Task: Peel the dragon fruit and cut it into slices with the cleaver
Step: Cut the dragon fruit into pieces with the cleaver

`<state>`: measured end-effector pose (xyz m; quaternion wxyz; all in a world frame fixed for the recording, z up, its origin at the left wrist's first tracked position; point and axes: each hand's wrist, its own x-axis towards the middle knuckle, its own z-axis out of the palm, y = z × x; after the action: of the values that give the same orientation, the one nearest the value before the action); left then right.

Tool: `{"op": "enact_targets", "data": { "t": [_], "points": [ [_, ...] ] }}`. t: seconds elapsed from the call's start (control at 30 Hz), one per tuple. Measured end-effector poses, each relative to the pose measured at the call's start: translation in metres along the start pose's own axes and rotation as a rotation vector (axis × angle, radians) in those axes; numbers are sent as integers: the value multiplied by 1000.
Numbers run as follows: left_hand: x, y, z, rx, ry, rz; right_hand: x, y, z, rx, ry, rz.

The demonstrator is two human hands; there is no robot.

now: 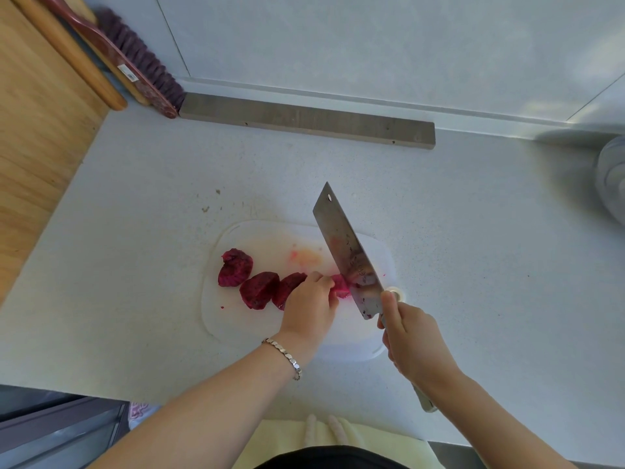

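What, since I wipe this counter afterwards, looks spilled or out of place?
A pink-orange juice smear stains the cutting board behind the dragon fruit pieces, and brown crumbs lie on the counter beyond its left corner. Nothing looks damaged.

We see through one wide-angle camera worn on the head, facing forward and steeply down at the countertop (135,265). It sits close above the left hand (311,306) and right hand (416,343) at centre, reaching from the person's clothing (321,460) near to the wall (372,45) far.
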<state>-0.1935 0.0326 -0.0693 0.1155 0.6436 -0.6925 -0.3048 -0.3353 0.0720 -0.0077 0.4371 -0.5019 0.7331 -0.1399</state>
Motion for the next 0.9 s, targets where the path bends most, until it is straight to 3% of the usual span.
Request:
{"op": "enact_targets", "data": {
  "t": [0.27,0.9],
  "points": [
    [0,3,-1,-53,6,-10,9,10,13,-164,-21,17],
    [2,-1,-1,-14,-12,-33,4,4,5,-128,45,-27]
  ]
}}
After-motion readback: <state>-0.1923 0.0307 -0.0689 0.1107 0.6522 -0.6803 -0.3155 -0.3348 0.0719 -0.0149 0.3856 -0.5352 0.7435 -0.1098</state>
